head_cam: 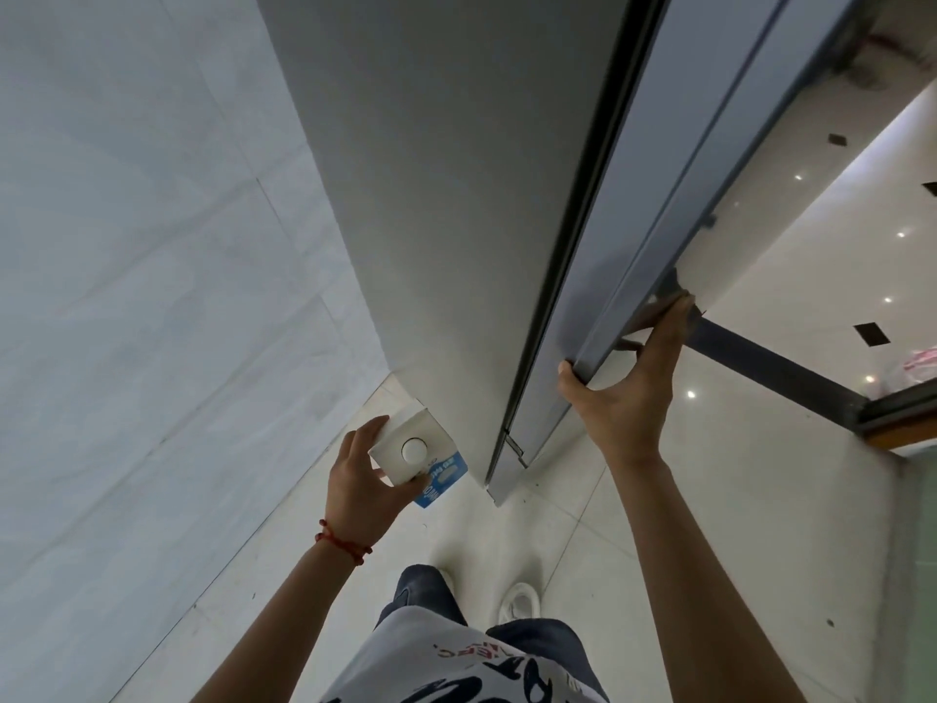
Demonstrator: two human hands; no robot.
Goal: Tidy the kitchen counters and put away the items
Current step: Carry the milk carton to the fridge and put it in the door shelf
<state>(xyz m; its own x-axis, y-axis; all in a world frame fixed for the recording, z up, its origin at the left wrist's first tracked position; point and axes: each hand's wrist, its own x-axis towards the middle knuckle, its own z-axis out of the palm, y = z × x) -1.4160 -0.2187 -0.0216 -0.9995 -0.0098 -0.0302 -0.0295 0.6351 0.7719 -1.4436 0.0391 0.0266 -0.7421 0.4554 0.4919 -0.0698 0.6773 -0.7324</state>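
My left hand (357,482) holds a white and blue carton (421,454) with a round white cap on top, low in front of the tall grey fridge (456,220). My right hand (626,393) grips the lower edge of the grey fridge door (654,235), thumb on the front face and fingers wrapped behind the edge. The door stands slightly away from the fridge body, with a dark gap along its length. What is inside is hidden.
A pale tiled wall (127,296) runs along the left. Glossy light floor tiles (760,499) spread below, with a dark threshold strip (781,367) at right. My legs and white shoes (517,601) stand close to the fridge base.
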